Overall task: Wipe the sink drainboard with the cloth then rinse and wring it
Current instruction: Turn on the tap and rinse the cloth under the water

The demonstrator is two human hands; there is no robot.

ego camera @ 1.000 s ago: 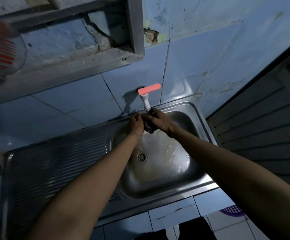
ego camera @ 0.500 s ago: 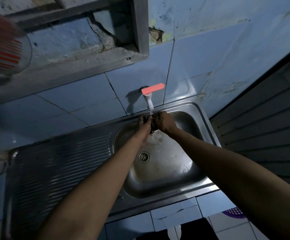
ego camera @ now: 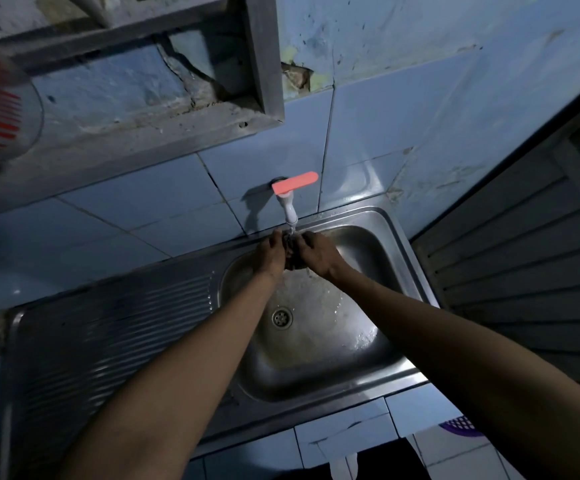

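Both hands, left and right, grip the dark cloth bunched between them, just under the tap.

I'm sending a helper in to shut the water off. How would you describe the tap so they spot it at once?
Find the steel sink against the blue tiled wall. Just above the basin's back rim, a small white tap sticks out of the tiles, with both hands under its spout. Its flat orange-pink lever is the only bright thing there.

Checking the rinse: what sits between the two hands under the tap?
In the head view, the dark cloth is bunched between the left hand and right hand, under the tap.
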